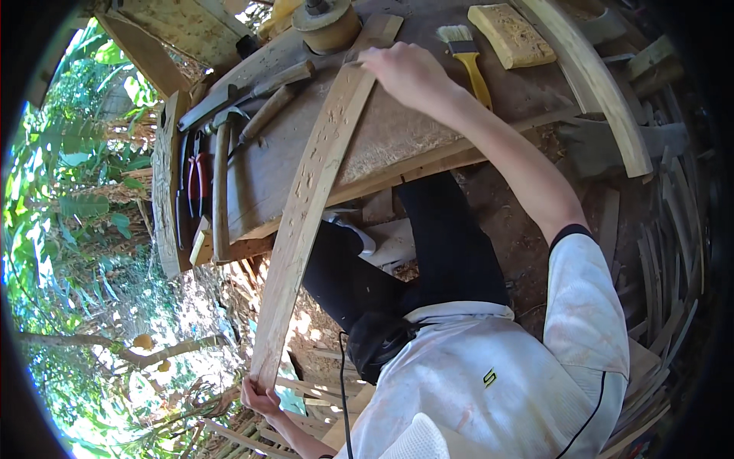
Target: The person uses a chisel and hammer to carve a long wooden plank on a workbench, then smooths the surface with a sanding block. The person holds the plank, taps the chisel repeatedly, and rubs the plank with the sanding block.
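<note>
A long, narrow wooden plank [312,180] slants across the workbench [413,130] and juts out past its near edge. Several small pits and marks show on its upper face. My left hand [262,398] is closed around the plank's near end, off the bench. At the far part, the fingers of my right hand [405,73] grip the plank's edge, palm down. Beyond these fingers another stretch of flat wood [380,32] shows; whether it is a separate piece I cannot tell. A paintbrush [466,61] with a yellow handle lies right of my right hand.
Hammers [222,180] and red-handled pliers [198,180] lie at the bench's left end. A round wooden piece [327,27] stands at the back, a wood block [511,36] at the far right. A long curved strip [604,84] crosses the right side; wood strips litter the ground.
</note>
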`<action>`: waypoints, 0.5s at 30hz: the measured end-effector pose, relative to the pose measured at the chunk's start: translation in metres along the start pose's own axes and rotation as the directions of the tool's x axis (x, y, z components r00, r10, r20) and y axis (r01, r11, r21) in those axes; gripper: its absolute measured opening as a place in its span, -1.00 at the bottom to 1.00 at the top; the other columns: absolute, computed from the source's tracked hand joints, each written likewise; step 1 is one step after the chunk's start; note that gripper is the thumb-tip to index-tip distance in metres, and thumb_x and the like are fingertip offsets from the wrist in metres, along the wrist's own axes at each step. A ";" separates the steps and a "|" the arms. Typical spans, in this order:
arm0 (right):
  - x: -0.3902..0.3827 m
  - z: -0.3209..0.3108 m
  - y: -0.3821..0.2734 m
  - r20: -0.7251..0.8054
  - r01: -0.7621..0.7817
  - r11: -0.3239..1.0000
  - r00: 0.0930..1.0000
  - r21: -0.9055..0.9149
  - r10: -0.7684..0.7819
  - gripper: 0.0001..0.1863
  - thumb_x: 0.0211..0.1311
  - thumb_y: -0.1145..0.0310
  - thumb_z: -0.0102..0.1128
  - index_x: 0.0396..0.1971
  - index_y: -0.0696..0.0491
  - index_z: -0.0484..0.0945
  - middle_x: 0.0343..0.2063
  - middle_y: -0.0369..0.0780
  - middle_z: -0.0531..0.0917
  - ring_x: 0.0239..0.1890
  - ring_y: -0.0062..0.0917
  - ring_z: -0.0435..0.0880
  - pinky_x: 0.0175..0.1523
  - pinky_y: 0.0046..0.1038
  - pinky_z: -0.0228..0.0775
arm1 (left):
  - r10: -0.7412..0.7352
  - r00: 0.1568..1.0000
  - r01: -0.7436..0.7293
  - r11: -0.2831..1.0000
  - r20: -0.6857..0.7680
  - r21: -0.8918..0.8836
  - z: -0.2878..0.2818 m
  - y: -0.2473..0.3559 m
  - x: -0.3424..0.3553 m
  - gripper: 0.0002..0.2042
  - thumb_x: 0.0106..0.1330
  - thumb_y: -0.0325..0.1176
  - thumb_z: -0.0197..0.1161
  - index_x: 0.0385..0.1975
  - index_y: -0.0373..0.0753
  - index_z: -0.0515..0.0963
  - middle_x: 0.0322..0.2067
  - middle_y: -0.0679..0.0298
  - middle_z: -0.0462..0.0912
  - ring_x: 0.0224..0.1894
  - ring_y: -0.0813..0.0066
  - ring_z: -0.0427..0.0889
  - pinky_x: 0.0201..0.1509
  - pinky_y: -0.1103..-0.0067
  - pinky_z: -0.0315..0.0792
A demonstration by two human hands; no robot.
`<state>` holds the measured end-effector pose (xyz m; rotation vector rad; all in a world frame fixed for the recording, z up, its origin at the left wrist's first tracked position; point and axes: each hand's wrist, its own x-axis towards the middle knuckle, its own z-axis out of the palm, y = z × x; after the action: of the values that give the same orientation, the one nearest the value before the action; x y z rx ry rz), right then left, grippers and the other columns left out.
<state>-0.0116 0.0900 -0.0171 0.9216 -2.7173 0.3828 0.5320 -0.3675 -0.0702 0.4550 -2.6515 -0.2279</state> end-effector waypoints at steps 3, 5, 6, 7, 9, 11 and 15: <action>-0.011 0.019 -0.001 -0.157 0.134 0.989 0.977 -0.064 -0.142 -0.90 0.27 0.49 0.11 -0.28 0.13 0.59 -0.42 -0.15 0.68 -0.39 -0.34 0.80 -0.35 -0.28 0.69 | 0.053 0.993 -0.051 0.998 -0.105 0.023 0.006 -0.001 0.011 -0.08 0.34 0.52 -0.10 -0.22 -0.50 0.59 -0.60 0.08 0.41 -0.60 0.16 0.44 -0.57 0.33 0.22; -0.030 0.018 -0.045 -0.092 0.234 0.972 0.968 -0.001 -0.233 -0.89 0.26 0.49 0.13 -0.26 0.13 0.60 -0.42 -0.12 0.69 -0.41 -0.35 0.80 -0.41 -0.30 0.67 | 0.027 0.982 -0.008 0.995 -0.189 0.102 -0.001 -0.004 0.001 -0.10 0.40 0.47 -0.16 -0.22 -0.51 0.58 -0.54 0.01 0.46 -0.52 0.06 0.51 -0.50 0.28 0.32; -0.033 0.013 -0.050 -0.117 0.300 0.952 0.949 0.057 -0.292 -0.89 0.26 0.50 0.14 -0.26 0.14 0.60 -0.42 -0.11 0.68 -0.40 -0.34 0.80 -0.40 -0.30 0.67 | 0.021 0.972 0.012 0.990 -0.235 0.140 -0.003 -0.005 -0.003 -0.11 0.42 0.45 -0.19 -0.22 -0.52 0.58 -0.51 -0.03 0.49 -0.48 0.01 0.54 -0.46 0.25 0.37; -0.024 0.008 -0.032 -0.093 0.210 0.978 0.974 0.012 -0.208 -0.90 0.27 0.49 0.14 -0.26 0.13 0.60 -0.43 -0.11 0.68 -0.42 -0.34 0.80 -0.41 -0.30 0.67 | -0.009 0.985 0.041 0.983 -0.173 0.181 -0.007 -0.006 -0.006 -0.14 0.49 0.36 -0.26 -0.22 -0.53 0.57 -0.43 -0.11 0.55 -0.38 -0.10 0.58 -0.35 0.18 0.47; 0.002 0.000 0.015 -0.054 0.037 0.997 0.998 -0.071 -0.041 -0.91 0.30 0.47 0.15 -0.27 0.12 0.60 -0.45 -0.12 0.69 -0.45 -0.35 0.79 -0.41 -0.30 0.67 | 0.006 0.982 0.032 0.980 -0.189 0.195 -0.010 -0.011 -0.003 -0.19 0.50 0.30 -0.25 -0.20 -0.53 0.58 -0.42 -0.10 0.55 -0.39 -0.09 0.58 -0.35 0.18 0.47; 0.006 0.003 0.017 -0.017 0.012 0.990 1.000 -0.140 -0.015 -0.92 0.32 0.47 0.14 -0.28 0.10 0.61 -0.48 -0.14 0.68 -0.49 -0.37 0.78 -0.44 -0.32 0.66 | -0.006 0.981 0.050 0.975 -0.195 0.217 -0.011 -0.015 -0.002 -0.27 0.50 0.19 -0.22 -0.19 -0.52 0.59 -0.40 -0.12 0.58 -0.40 -0.12 0.60 -0.33 0.16 0.50; -0.010 0.031 -0.033 -0.120 0.266 0.964 0.958 0.032 -0.260 -0.91 0.35 0.48 0.11 -0.32 0.06 0.61 -0.56 -0.20 0.65 -0.55 -0.39 0.75 -0.50 -0.31 0.62 | -0.040 0.970 0.092 0.973 -0.238 0.209 -0.017 -0.024 -0.011 -0.36 0.47 0.07 -0.19 -0.20 -0.51 0.59 -0.37 -0.14 0.62 -0.38 -0.15 0.63 -0.29 0.16 0.52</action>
<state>0.0119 0.0605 -0.0437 1.2166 -2.4498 0.4334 0.5554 -0.3878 -0.0654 0.6032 -2.4417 0.0956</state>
